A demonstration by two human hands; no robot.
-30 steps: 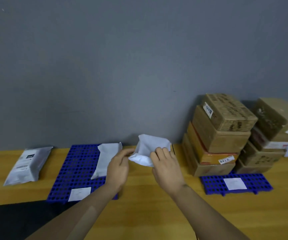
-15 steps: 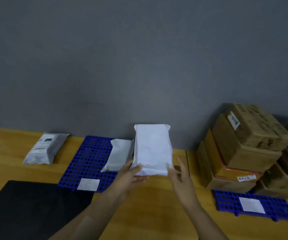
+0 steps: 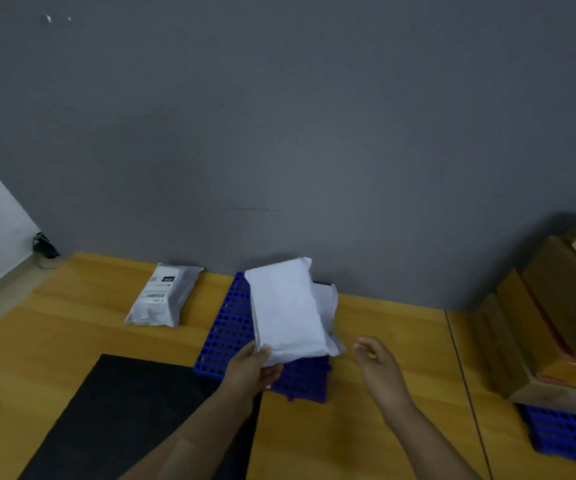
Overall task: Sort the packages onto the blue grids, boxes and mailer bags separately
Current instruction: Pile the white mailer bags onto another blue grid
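Since half a second earlier, the right hand [image 3: 378,363] has come off the flat white plastic mailer bag [image 3: 284,311] and now hangs just to its right, fingers loosely curled and apart, holding nothing, while the bag has swung left over the left-hand blue perforated plastic grid [image 3: 226,336]. The left hand [image 3: 252,370] alone carries the package, thumb on top and fingers beneath, clamped on its near short edge. The bag's long axis runs away from the person toward the grey wall [image 3: 279,133], its far end raised and leaning slightly left, so nearly the whole package lies beyond the gripping fingers and above the grid. A second crumpled white mailer bag [image 3: 328,303] already rests on that grid, peeking out behind the held one's right edge; whether the two touch cannot be told. A grey labelled mailer bag [image 3: 163,296] lies on the yellow wooden tabletop [image 3: 383,341] left of the grid, not yet sorted. The stack of brown cardboard boxes [image 3: 563,317] stands well apart at right on the other blue grid [image 3: 556,434]. The placement looks to hinge on lowering the far end forward, the left hand being the nearer.
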